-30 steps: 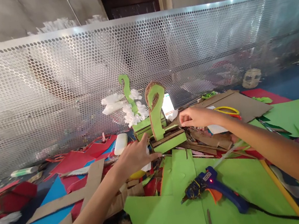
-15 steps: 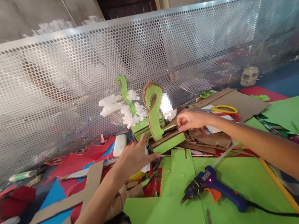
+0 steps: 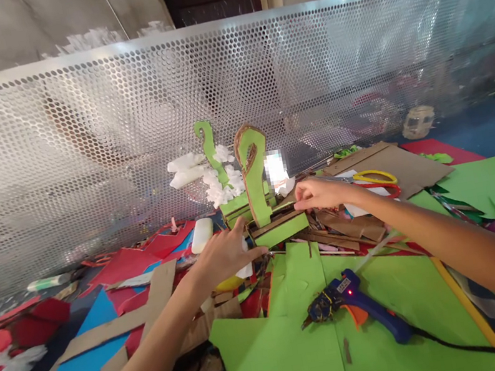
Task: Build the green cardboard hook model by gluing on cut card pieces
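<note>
Left hand [image 3: 224,256] pressed flat on the green cardboard model [image 3: 268,220] mid-frame, right hand [image 3: 319,192] pinched its back edge; looked tippy, hot glue gun [image 3: 353,307] cord snaggable below.

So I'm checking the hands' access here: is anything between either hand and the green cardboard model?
Nothing visible. The left hand touches the green cardboard model at its left end, and the right hand touches its right end. The glue gun lies nearer, clear of both.

Floor [image 3: 480,130]: green paper [image 3: 304,353], glue gun [image 3: 358,309], cardboard scraps [image 3: 153,302]
</note>
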Available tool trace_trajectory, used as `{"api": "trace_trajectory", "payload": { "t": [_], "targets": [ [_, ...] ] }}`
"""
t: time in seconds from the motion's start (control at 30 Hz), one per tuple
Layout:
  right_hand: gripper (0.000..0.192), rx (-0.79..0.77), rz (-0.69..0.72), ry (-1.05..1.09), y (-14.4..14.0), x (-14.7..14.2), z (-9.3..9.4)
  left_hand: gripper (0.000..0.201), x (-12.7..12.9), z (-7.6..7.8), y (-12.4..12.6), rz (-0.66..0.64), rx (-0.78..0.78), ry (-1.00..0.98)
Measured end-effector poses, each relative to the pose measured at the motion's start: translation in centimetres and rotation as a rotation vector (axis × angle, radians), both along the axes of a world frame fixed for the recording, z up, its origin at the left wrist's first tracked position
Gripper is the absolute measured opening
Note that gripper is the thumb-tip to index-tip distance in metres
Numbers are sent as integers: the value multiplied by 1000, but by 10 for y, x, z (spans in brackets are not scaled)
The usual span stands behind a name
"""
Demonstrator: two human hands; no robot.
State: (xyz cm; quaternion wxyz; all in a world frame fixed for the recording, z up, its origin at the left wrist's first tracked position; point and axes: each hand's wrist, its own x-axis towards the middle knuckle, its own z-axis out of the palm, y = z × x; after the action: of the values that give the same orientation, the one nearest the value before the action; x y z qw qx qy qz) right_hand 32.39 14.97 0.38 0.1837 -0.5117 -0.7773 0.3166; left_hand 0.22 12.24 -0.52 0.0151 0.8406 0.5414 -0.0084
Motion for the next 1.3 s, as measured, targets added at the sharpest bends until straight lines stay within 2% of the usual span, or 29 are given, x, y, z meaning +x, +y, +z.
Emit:
{"api": "trace_trajectory", "payload": {
  "t": [0.07, 0.17, 0.23, 0.3, 0.43, 0.5, 0.57, 0.67, 0.77, 0.83, 0.9, 0.97, 1.07, 1.2, 1.3],
  "targets": [
    [34, -13, -14, 7, -2, 2, 5, 100, -1, 1, 3, 40, -26, -55],
    [57, -21, 6, -22, -5, 2, 9, 101, -6, 1, 13, 102, -95, -200],
    [75, -18, 32, -55, -7, -2, 7, 99, -11, 0, 22, 124, -127, -312],
    [84, 8, 40, -53, -9, -9, 1, 95, -16, -3, 32, 125, -183, -409],
    [79, 85, 18, -41, -14, -24, -10, 82, -24, -7, 43, 79, -256, -528],
    [76, 96, 9, -85, -19, -28, -7, 83, -28, -6, 44, 87, -229, -535],
    [65, 106, 16, -143, -25, -28, 2, 87, -32, -1, 42, 131, -199, -508],
    [38, 144, 61, -266, -35, -28, 19, 84, -35, 18, 29, 180, -84, -403],
    [29, 220, 95, -387, -47, -32, 32, 67, -30, 44, 4, 182, 45, -233],
    [28, 285, 101, -441, -56, -36, 38, 54, -20, 57, -17, 117, -6, -167],
    [25, 314, 123, -491, -65, -42, 41, 47, -7, 64, -37, 50, -108, -123],
    [20, 293, 181, -549, -71, -48, 40, 43, 6, 62, -53, -41, -161, -65],
    [17, 249, 295, -655, -75, -56, 31, 33, 20, 48, -67, -165, -256, -5],
    [38, 321, 374, -727, -74, -65, 9, 32, 28, 28, -68, -247, -360, 17],
    [48, 305, 352, -751, -74, -69, -2, 36, 30, 21, -65, -273, -385, 3]
  ]
}}
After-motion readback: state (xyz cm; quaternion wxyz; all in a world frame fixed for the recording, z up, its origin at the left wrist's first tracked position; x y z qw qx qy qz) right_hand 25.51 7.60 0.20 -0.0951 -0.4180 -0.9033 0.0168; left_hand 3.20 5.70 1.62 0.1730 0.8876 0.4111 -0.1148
